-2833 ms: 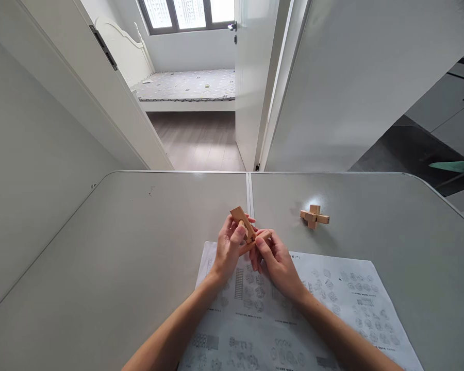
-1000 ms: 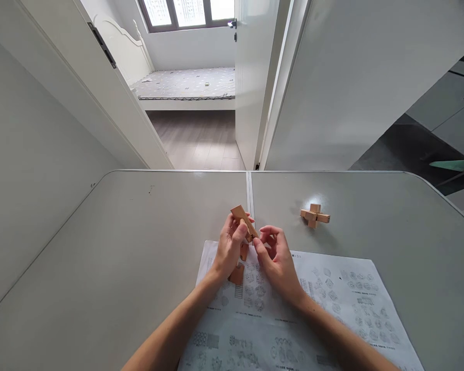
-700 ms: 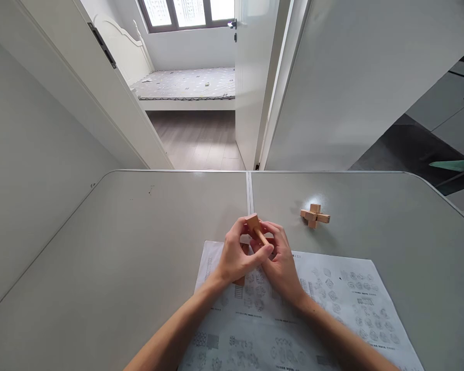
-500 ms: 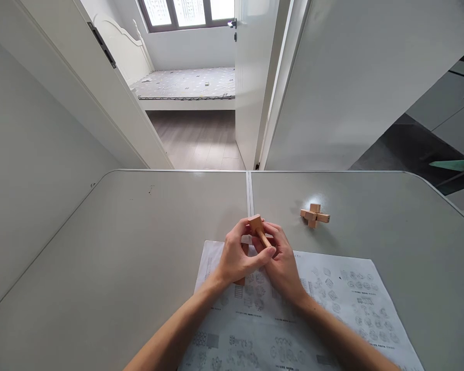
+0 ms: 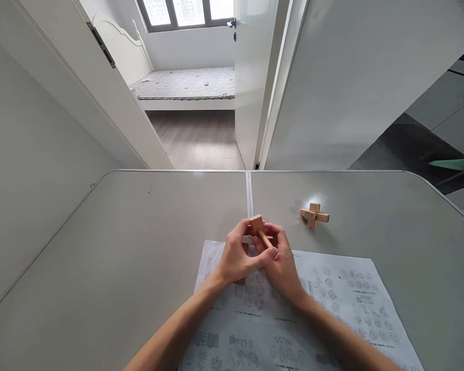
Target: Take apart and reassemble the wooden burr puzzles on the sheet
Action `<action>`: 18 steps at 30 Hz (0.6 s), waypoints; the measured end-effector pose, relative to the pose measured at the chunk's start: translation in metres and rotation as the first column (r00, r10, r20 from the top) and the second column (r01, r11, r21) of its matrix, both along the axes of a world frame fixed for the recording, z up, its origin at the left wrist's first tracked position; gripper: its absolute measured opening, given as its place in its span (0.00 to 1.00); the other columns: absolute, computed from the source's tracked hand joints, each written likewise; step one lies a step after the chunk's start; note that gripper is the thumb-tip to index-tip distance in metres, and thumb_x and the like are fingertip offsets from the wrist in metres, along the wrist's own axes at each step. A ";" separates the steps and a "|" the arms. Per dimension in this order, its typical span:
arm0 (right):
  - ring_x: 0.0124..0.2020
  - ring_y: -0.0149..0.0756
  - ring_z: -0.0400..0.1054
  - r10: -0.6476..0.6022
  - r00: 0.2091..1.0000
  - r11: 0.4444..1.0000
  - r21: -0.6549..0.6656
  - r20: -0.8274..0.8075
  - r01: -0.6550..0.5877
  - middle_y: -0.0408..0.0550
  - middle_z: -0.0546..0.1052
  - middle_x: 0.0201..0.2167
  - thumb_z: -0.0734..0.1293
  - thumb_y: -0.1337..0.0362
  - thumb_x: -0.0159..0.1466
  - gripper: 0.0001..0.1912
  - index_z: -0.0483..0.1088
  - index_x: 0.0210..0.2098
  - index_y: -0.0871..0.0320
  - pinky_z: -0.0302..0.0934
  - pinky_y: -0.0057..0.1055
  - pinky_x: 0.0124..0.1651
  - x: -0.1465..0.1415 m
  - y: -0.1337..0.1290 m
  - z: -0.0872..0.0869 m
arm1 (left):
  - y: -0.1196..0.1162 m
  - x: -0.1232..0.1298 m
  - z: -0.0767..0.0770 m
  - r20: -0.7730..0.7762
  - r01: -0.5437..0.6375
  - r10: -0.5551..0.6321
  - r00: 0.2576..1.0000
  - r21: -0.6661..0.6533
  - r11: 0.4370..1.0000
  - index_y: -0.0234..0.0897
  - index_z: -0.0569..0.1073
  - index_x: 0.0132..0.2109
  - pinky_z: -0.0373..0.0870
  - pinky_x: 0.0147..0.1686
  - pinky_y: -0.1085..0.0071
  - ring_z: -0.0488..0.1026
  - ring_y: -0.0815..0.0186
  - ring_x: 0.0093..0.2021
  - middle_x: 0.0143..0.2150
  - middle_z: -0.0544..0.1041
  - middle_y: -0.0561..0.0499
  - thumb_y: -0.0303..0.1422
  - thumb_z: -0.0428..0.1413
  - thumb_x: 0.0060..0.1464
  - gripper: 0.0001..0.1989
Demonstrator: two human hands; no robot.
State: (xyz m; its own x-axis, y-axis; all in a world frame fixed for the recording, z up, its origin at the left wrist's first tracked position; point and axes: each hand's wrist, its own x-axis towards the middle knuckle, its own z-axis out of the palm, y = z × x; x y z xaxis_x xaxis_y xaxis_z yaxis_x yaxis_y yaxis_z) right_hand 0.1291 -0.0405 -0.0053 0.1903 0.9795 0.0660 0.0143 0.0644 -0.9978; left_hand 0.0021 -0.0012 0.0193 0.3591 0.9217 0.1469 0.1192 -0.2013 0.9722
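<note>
Both of my hands meet over the top part of a printed sheet. My left hand [image 5: 237, 256] pinches a wooden piece [image 5: 257, 223] with a square block end and a round peg, its thumb lying by the peg. Curled round the same piece from the right is my right hand [image 5: 281, 257], which hides part of it. Beneath my left hand a darker brown wooden piece [image 5: 240, 281] shows in part; the rest is covered.
An interlocked wooden block cross [image 5: 314, 215] sits on the grey table [image 5: 139, 257], right of my hands. The printed sheet [image 5: 355, 309] carries small diagrams. Beyond the table's far edge are an open door [image 5: 255, 77] and a bed [image 5: 189, 85].
</note>
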 end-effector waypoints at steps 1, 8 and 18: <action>0.51 0.46 0.77 0.000 1.000 1.000 0.003 0.015 0.000 0.52 0.77 0.54 0.69 0.50 0.72 0.18 0.68 0.57 0.49 0.75 0.46 0.52 0.000 0.000 0.000 | 0.000 0.000 0.000 -0.004 -0.003 0.003 1.000 0.004 1.000 0.38 0.72 0.60 0.82 0.40 0.67 0.82 0.54 0.51 0.52 0.82 0.43 0.35 0.67 0.53 0.28; 0.51 0.46 0.75 0.012 0.996 0.999 0.035 0.088 -0.015 0.52 0.75 0.54 0.67 0.51 0.73 0.19 0.71 0.61 0.49 0.75 0.45 0.52 0.002 0.002 -0.002 | -0.001 0.000 -0.002 -0.012 -0.035 0.035 0.999 -0.001 0.999 0.39 0.71 0.60 0.82 0.41 0.67 0.81 0.56 0.50 0.51 0.82 0.44 0.35 0.68 0.51 0.30; 0.60 0.49 0.74 0.065 0.996 0.995 0.071 0.064 -0.070 0.52 0.77 0.60 0.65 0.52 0.76 0.18 0.72 0.61 0.49 0.73 0.46 0.57 0.003 0.003 0.000 | 0.003 -0.001 0.003 0.064 -0.063 0.072 0.995 -0.135 0.989 0.39 0.73 0.56 0.82 0.42 0.68 0.82 0.57 0.49 0.50 0.82 0.44 0.42 0.66 0.55 0.25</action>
State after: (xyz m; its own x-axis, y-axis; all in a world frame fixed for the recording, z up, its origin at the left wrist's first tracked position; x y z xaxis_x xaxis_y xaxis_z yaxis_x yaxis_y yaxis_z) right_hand 0.1320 -0.0376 -0.0055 0.1171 0.9821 0.1474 0.0684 0.1401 -0.9878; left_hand 0.0008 0.0018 0.0226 0.2889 0.9564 0.0440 0.0601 -0.0640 0.9961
